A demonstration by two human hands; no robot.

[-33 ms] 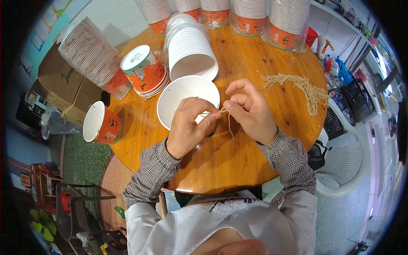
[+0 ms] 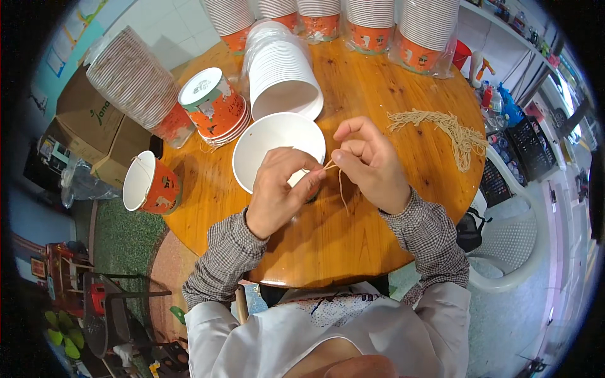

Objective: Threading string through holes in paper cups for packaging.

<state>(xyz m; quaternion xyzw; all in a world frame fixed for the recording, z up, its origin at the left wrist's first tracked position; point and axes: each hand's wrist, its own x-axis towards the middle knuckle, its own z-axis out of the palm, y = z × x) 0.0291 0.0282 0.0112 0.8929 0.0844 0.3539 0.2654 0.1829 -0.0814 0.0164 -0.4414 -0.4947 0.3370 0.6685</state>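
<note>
Between my two hands a thin tan string (image 2: 344, 192) is pinched, its loose end hanging down over the table. My left hand (image 2: 277, 186) grips it between thumb and forefinger at the near right side of an open white paper bucket (image 2: 252, 142). From the right, my right hand (image 2: 376, 169) pinches the string with thumb and fingertips close together. The bucket's mouth faces up toward me, and my left hand covers part of it. At the left, an orange paper bucket (image 2: 165, 189) lies tilted with a string across its mouth.
A bundle of tan strings (image 2: 450, 129) lies at the right. Beyond the bucket rests a bagged stack of white buckets (image 2: 283, 72); upside-down orange buckets (image 2: 217, 110) stand beside it. Several wrapped stacks (image 2: 423, 38) line the back edge. A cardboard box (image 2: 94, 123) stands left, a white chair (image 2: 513, 242) right.
The string's loose end has swung slightly. Both hands stay in nearly the same place.
</note>
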